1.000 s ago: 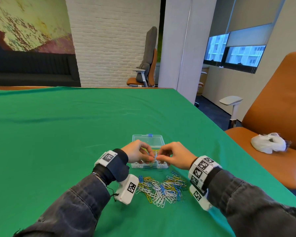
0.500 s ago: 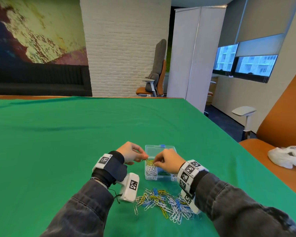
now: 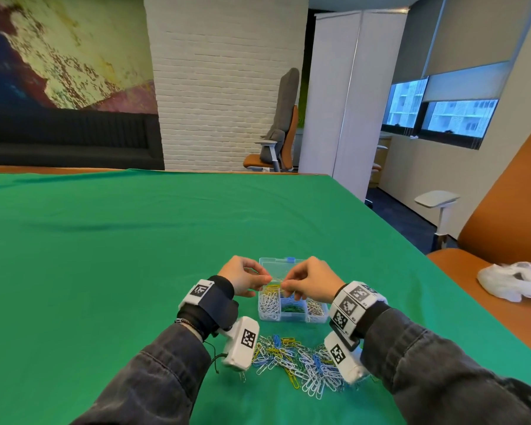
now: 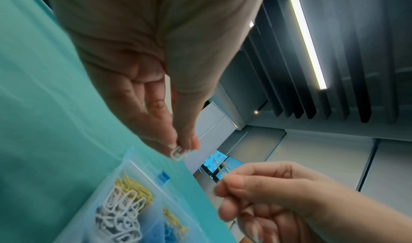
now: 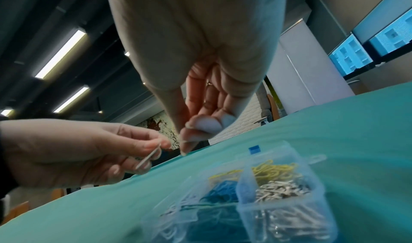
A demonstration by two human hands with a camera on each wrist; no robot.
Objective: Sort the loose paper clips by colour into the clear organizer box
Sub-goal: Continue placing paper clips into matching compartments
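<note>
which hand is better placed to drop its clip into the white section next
Probably left. The left hand pinches a white clip and hovers above the organizer box on the side where the white clips lie. The right hand pinches a yellowish clip.

Green tablecloth (image 3: 135,271); clear organizer box (image 3: 292,317), blue latch; white clip (image 4: 178,154); possibly yellow clip (image 4: 221,165).

White brick wall (image 3: 227,87) w/ mural (image 3: 59,47) at left, windows (image 3: 442,115) at right, orange chair (image 3: 276,142), green-covered surface (image 3: 135,256).
</note>
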